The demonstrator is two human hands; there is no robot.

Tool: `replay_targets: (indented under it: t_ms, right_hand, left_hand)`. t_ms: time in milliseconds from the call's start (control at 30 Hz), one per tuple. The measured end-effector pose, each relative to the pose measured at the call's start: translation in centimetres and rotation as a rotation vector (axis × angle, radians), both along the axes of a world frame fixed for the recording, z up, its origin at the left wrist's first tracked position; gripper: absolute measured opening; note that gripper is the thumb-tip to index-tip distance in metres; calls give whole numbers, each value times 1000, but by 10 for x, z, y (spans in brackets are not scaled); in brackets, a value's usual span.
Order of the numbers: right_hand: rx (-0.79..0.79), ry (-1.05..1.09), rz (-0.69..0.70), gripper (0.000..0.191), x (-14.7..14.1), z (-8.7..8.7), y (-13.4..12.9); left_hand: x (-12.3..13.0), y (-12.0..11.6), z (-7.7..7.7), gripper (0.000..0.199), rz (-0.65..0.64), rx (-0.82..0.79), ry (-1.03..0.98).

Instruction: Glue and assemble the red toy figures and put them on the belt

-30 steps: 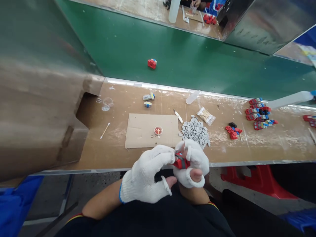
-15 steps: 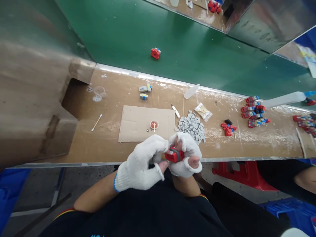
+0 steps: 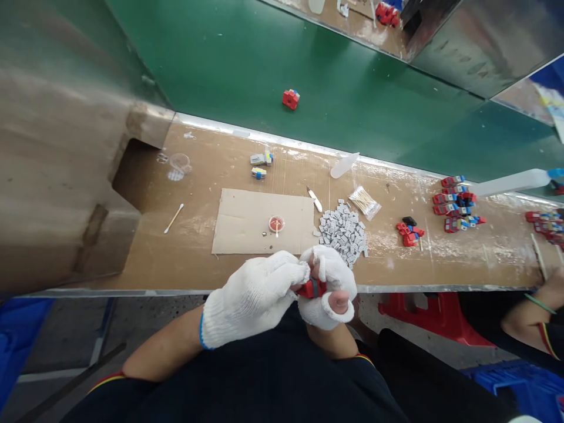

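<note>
Both hands wear white gloves with bare fingertips and meet at the table's near edge. My left hand point(image 3: 258, 294) has its fingers closed on the left end of a red and dark grey block point(image 3: 314, 288). My right hand point(image 3: 329, 288) wraps round the same block from the right, its thumb tip showing. Fingers hide much of the block. Just beyond my right hand lies a pile of small grey pieces point(image 3: 343, 232). A cardboard sheet point(image 3: 238, 223) carries a small round dish of red stuff point(image 3: 276, 224) with a swab resting in it.
A white pen-like tool point(image 3: 314, 200), a bag of swabs point(image 3: 365, 202) and a loose swab point(image 3: 173, 218) lie on the table. Red toy parts point(image 3: 453, 202) stand at the right. A red toy part point(image 3: 291, 99) rests on the green belt. Another person's arm point(image 3: 533, 311) shows at right.
My left hand has closed in on the block, its thumb now hidden. The red part on the green belt has shifted right. The other person's forearm has come further into view.
</note>
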State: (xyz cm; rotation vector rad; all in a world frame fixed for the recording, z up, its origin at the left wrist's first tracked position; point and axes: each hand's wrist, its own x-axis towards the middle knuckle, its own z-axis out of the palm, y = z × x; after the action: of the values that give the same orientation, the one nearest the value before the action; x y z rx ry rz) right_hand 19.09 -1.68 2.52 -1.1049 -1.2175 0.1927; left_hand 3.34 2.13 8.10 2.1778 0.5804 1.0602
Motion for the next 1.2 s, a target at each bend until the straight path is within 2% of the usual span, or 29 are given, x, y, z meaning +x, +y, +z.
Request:
replay_targets:
  t_ms: [67, 167, 267, 333, 367, 467, 533, 600, 700, 767, 833, 967, 1067, 1200]
  right_hand:
    - [1, 13, 27, 62, -3, 1, -3]
    - [25, 77, 140, 56, -9, 7, -6]
    - [7, 92, 255, 52, -15, 15, -4]
    - [13, 50, 217, 49, -20, 20, 2]
    - [13, -2, 187, 49, -21, 22, 7]
    - [-29, -245, 170, 54, -11, 27, 33]
    - [-50, -416, 243, 59, 8, 29, 55]
    - [-102, -609, 324, 54, 31, 31, 76]
    - [-302, -908, 466, 23, 59, 31, 94]
    - [-366, -1027, 569, 7, 67, 29, 97]
    - [-386, -1087, 649, 12, 69, 25, 96]
    - [-358, -1122, 689, 20, 69, 18, 95]
    - [-329, -1102, 692, 26, 71, 17, 100]
    - [-298, -1092, 689, 12, 67, 23, 99]
  left_hand:
    - [-2, -4, -2, 28, -5, -10, -5]
    - [-6, -9, -10, 28, -22, -69, -75]
    - [-7, -14, -27, 14, -16, -139, -218]
    - [-5, -16, -42, 32, -24, -273, -344]
    - [-4, -17, -48, 37, -26, -356, -404]
    - [-7, -9, -63, 33, 32, -567, -566]
    - [-17, 10, -68, 40, 123, -665, -662]
    - [-31, 39, -70, 45, 220, -739, -711]
    - [-48, 87, -76, 47, 472, -625, -611]
    - [-53, 111, -83, 47, 522, -622, -537]
    - [-54, 123, -93, 46, 518, -657, -422]
    - [-53, 120, -110, 47, 491, -688, -277]
    - [-54, 112, -115, 47, 486, -680, -223]
    - [-54, 109, -115, 40, 466, -645, -171]
